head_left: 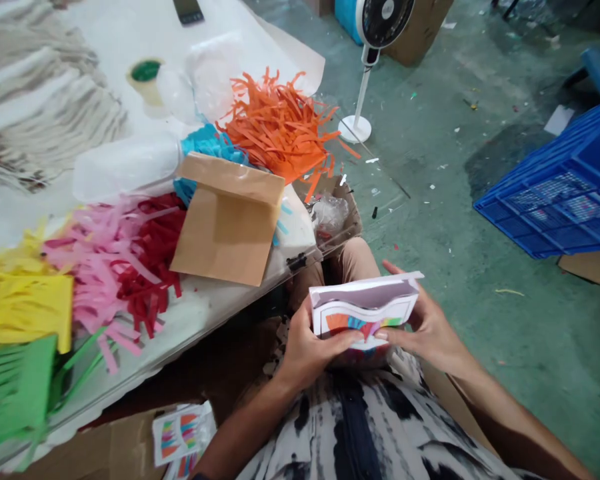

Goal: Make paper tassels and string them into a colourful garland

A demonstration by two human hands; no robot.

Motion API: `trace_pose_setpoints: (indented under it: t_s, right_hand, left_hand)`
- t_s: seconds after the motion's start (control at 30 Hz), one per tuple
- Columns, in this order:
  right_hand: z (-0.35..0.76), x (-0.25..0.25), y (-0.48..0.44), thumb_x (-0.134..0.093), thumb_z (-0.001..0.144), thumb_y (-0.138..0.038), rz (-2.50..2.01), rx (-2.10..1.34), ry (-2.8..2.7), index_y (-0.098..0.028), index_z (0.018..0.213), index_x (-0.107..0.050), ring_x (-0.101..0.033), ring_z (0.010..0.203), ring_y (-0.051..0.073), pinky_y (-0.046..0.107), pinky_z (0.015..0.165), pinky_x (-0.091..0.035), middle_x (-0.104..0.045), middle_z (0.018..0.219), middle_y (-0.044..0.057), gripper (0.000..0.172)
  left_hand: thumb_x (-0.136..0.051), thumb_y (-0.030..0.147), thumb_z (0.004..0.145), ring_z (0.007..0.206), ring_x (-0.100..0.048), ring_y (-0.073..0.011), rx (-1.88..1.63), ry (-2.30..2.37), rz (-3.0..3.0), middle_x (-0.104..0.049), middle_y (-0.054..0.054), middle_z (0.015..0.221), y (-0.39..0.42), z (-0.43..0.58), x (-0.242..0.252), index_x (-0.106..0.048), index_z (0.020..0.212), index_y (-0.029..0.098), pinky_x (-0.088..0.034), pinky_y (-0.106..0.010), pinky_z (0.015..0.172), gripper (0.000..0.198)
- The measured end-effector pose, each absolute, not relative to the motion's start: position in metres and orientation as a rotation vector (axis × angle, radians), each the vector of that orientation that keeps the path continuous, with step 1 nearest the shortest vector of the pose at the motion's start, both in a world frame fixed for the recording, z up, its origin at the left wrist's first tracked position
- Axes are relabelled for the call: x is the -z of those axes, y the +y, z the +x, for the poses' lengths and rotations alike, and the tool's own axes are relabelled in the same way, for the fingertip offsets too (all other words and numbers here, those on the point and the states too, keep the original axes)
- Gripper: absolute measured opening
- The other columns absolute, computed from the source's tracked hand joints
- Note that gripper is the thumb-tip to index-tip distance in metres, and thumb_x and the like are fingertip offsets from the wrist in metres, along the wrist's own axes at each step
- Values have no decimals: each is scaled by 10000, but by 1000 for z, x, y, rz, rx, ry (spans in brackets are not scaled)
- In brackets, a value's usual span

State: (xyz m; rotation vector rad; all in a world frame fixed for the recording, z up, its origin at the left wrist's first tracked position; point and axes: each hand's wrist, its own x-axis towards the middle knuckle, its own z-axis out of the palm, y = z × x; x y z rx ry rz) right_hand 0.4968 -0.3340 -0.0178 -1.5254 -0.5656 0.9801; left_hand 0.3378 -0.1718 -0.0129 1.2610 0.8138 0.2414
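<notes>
Above my lap I hold a white printed paper packet (365, 310) with a colourful striped picture on its front. Its upper edge gapes, showing a greyish inside. My left hand (313, 340) grips the left end, thumb across the front. At the other end my right hand (423, 327) holds it the same way, with both thumbs nearly meeting at the lower middle. On the table nearby lies a brown paper envelope (230, 227) with its flap up. Around it are heaps of fringed paper: orange (280, 127), blue (213, 147), dark red (153, 260), pink (105, 247), yellow (25, 307) and green (15, 393).
A tape roll (147, 77) and clear plastic bags (127, 163) lie on the white table (205, 313). Below its edge are printed packets (180, 433) on cardboard. A carton (347, 213) holds plastic scraps. A fan (363, 100) and a blue crate (560, 180) stand on the floor.
</notes>
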Motion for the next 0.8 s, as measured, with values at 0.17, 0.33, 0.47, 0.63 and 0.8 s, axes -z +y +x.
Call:
trace_pose_setpoints:
  t_s: [0.17, 0.33, 0.47, 0.63, 0.8]
  right_hand:
    - [496, 25, -334, -901, 825, -275, -1556, -866, -644, -287, 1330, -720, -765, 1048, 223, 329, 951, -634, -793, 1201, 41, 536]
    - [510, 24, -325, -889, 832, -252, -1381, -1007, -779, -274, 1253, -770, -758, 1099, 234, 328, 966, -622, -795, 1240, 44, 438]
    - [507, 19, -307, -860, 867, -268, -1334, -957, -672, -265, 1104, -810, -776, 878, 183, 261, 795, -638, -834, 1028, 13, 243]
    - [496, 22, -279, -869, 856, -387, -1259, -880, -401, -264, 1080, -781, -792, 911, 234, 362, 845, -669, -833, 1091, 36, 271]
    - [470, 17, -243, -924, 780, -419, -1077, -1043, -321, -279, 1322, -705, -738, 1202, 317, 517, 1089, -604, -755, 1352, 66, 601]
  left_hand:
    - [-885, 369, 754, 740, -714, -199, -296, 832, 1458, -802, -54, 837, -162, 335, 12, -803, 900, 145, -598, -291, 707, 280]
    - [-915, 342, 700, 651, -638, -163, -208, 789, 1345, -747, -40, 736, -141, 330, 3, -783, 778, 132, -540, -265, 627, 261]
    - [-971, 302, 619, 698, -635, -164, -111, 698, 1214, -743, -35, 815, -126, 323, -13, -785, 951, 134, -518, -248, 636, 415]
    - [-914, 377, 750, 794, -657, -176, -174, 703, 1458, -752, -45, 958, -83, 324, -54, -759, 1148, 173, -508, -230, 660, 474]
    - [-966, 331, 648, 676, -638, -165, 126, 371, 1989, -722, -21, 809, 15, 382, -119, -815, 1007, 158, -489, -237, 622, 426]
